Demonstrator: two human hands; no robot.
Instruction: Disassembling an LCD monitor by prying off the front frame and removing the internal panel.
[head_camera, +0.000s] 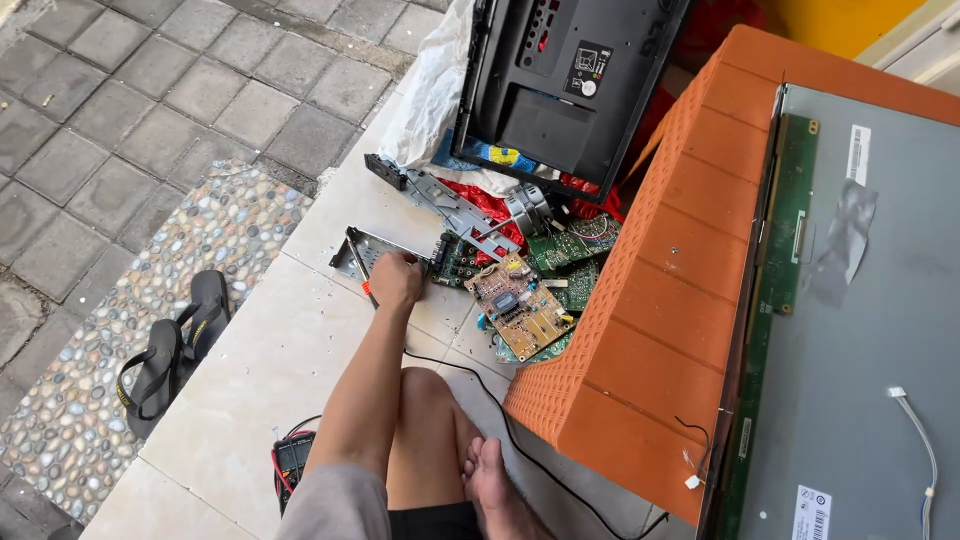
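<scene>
LCD panel (880, 300) face-down on orange stool (660, 300), right of frame. Left hand (396, 280) on floor tile, fingers curled round orange-handled screwdriver (366, 287), shaft running away toward metal bracket (365, 250) just ahead. Right hand not in view.

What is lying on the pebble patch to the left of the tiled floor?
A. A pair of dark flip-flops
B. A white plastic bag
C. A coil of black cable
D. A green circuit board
A: a pair of dark flip-flops lies side by side on the pebble patch, while the circuit boards and the white plastic bag are over on the tiled floor.
</scene>
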